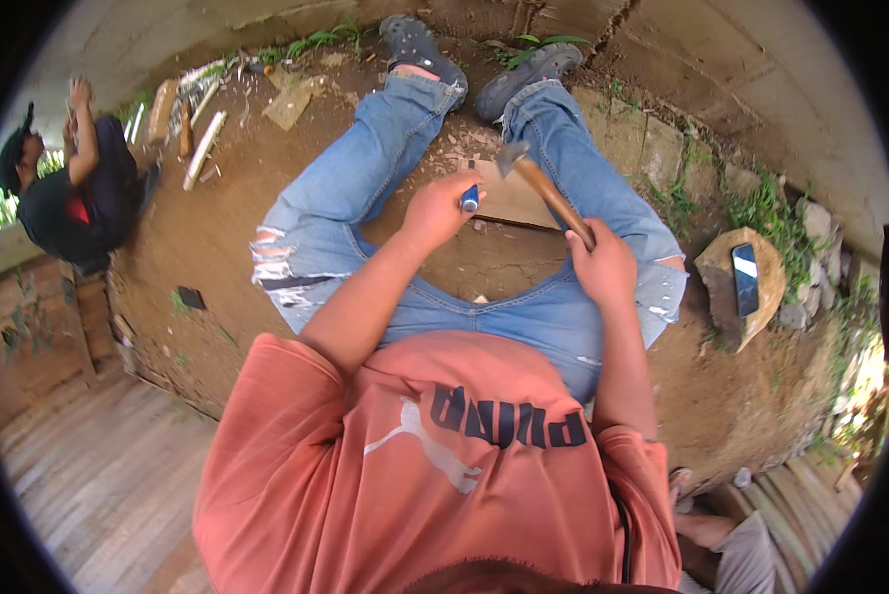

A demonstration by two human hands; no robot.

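Observation:
My left hand (442,210) is closed around a blue-handled tool (470,198). Only the butt of its handle shows, so its working end and exact kind are hidden. In my right hand (605,262) is a hammer (553,196), gripped low on its wooden handle. The hammer's metal head (513,158) is raised near the blue handle, apart from it. Between my spread legs, just beyond my left hand, lies a flat tan board (516,206), partly covered by the hammer. Reddish chips (456,150) are scattered past it.
A phone (744,279) rests on a flat-topped stone (773,272) to the right. Wood pieces (205,150) lie at the far left, near a crouching person (73,193). A small dark object (192,298) sits on the dirt. Another person's leg (744,554) shows at lower right; a wall (722,59) stands ahead.

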